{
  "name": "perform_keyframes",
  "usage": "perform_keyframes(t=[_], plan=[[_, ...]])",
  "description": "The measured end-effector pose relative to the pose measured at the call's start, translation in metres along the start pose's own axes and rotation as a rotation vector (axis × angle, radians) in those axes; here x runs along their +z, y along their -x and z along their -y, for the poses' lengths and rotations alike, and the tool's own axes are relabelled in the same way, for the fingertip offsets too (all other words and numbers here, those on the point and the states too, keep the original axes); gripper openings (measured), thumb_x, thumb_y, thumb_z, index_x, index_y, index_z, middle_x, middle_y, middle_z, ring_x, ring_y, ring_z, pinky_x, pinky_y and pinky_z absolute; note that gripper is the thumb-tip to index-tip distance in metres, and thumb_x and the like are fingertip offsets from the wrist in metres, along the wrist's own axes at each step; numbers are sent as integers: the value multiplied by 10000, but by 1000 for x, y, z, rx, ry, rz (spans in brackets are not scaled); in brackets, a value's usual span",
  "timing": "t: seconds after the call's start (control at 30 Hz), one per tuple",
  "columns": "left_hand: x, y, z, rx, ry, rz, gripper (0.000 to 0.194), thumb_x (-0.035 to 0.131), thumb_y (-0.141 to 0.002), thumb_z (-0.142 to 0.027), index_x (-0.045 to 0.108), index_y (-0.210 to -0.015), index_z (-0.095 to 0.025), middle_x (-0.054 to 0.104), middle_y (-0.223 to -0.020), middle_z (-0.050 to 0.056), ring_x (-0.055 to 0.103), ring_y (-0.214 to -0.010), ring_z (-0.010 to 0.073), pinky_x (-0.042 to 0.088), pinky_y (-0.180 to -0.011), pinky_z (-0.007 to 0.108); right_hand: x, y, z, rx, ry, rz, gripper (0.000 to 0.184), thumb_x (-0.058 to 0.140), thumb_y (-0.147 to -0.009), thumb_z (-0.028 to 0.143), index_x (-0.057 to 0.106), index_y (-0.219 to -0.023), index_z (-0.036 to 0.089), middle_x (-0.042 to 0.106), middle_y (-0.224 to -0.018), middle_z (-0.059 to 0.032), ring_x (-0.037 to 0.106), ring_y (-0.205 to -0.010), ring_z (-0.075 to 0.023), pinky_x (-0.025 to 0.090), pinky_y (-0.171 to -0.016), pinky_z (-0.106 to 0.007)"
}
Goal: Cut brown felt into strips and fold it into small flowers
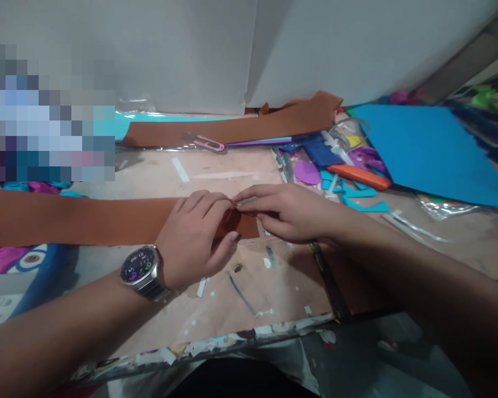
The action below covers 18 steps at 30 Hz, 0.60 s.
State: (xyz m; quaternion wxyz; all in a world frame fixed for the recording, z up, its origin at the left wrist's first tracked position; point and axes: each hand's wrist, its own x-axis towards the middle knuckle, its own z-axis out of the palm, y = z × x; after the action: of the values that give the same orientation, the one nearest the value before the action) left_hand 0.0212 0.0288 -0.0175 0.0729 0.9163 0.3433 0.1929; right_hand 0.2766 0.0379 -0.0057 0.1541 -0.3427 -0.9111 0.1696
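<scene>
A long brown strip of craft sheet [87,221], foam or felt, lies across the table from the left edge to the middle. My left hand [199,232], with a watch [140,272] on the wrist, rests over it near its right end, fingers curled and gripping the strip. From the right, my right hand [284,213] meets it; its fingertips pinch the strip's upper edge beside my left fingers. Whatever small thing may be between the fingertips is hidden. Farther back, pink-handled thread snips [209,142] lie on another brown piece [240,127].
An orange utility knife [361,177] lies among coloured scraps right of centre. A blue sheet [435,149] stretches behind it at the right. White scraps [180,169] dot the worn tabletop [232,304]. A blurred-out area covers the upper left; a white board [182,55] stands at the back.
</scene>
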Motion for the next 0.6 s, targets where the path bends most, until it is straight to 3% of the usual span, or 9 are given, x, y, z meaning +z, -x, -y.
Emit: perform_keyframes(t=[0.43,0.6], plan=[[3,1,2,8,-56,26,453,565,-953,-405,651,-1327,-165,661,-1382,126,583,-1236,355,454,-1011,541,-1,0,-1,6,-8,-4,477,501,-917,80,727,-1311,225,658,-1451,-55,669,-1282,-233,548,-1088,-385],[3,0,1,7,-54,30,446,570,-951,-405,656,-1314,-159,667,-1375,130,587,-1237,356,458,-1006,551,-4,0,-4,-8,-32,-57,443,517,-910,71,767,-1247,212,741,-1318,-59,727,-1163,-213,571,-1023,-336]])
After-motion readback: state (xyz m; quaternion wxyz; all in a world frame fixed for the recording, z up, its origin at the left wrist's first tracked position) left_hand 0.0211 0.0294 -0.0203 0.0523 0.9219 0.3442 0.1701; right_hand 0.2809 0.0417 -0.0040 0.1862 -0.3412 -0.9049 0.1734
